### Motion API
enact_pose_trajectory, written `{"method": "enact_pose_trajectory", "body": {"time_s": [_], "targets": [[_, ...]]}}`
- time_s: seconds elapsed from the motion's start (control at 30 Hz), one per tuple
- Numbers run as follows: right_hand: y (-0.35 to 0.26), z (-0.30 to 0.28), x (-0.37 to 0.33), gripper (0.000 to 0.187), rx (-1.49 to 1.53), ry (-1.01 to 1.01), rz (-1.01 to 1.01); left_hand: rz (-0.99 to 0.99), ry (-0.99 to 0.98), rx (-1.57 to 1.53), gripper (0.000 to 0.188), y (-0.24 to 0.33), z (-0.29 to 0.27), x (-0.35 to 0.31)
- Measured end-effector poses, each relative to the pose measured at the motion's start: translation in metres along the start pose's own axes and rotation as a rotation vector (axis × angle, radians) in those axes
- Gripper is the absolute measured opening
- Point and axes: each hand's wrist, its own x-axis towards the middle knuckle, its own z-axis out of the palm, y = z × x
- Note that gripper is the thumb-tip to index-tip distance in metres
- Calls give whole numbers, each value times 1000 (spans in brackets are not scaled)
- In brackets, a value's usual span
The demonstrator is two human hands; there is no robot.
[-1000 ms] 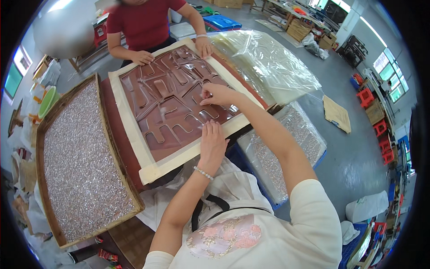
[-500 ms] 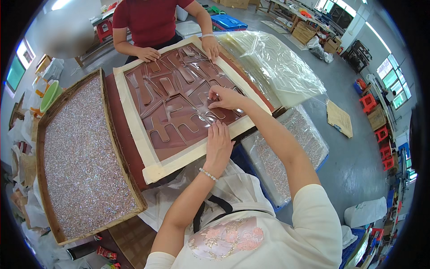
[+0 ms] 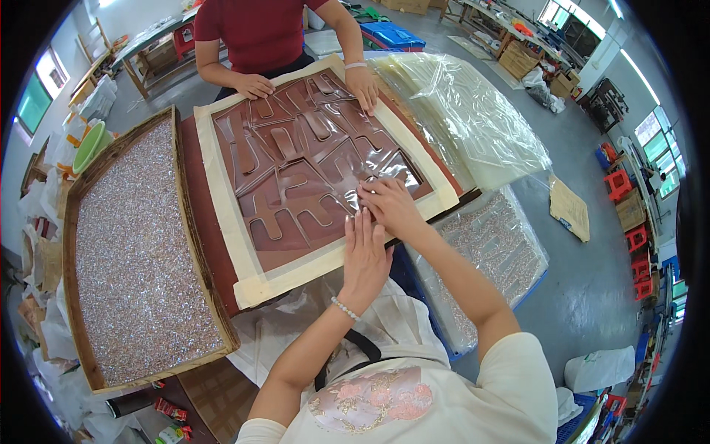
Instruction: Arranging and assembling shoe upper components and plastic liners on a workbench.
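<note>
a person in a white top leans over a brown mould panel [image 3: 296,170] framed by a cream border [image 3: 310,268], both hands laid on the clear plastic film that covers it. the left hand [image 3: 364,255] lies flat and open, fingers straight and close together, palm down near the panel's lower right edge, a bead bracelet [image 3: 345,308] at the wrist. the right hand [image 3: 388,206] sits just above and touching it, fingers bent and spread a little, fingertips pressing the film beside a raised channel shape; whether it pinches anything cannot be told. neither hand is closed around an object.

across the panel, a second person in a red shirt rests one hand [image 3: 254,86] on the far left corner and the other hand [image 3: 364,83] on the far right edge, both flat.

to the left of the panel lies a wooden tray [image 3: 74,214] filled with glittering pink-silver grains. on the right, a crumpled clear plastic sheet [image 3: 473,118] is heaped just beside the panel, and a second sparkling panel under plastic [image 3: 495,251] lies lower, near the grey floor.
</note>
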Motion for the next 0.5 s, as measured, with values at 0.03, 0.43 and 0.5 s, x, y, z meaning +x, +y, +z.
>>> {"method": "enact_pose_trajectory", "body": {"time_s": [0.03,0.43,0.5], "targets": [[-1,-4,-5,28,2,0,4,1,-4,0,67,0,-3,2],[-7,-11,-48,38,-55,86,120,-273,120,-928,44,10,-35,37],[-7,-14,-49,38,-59,91,114,-198,59,-797,41,4,-27,61]]}}
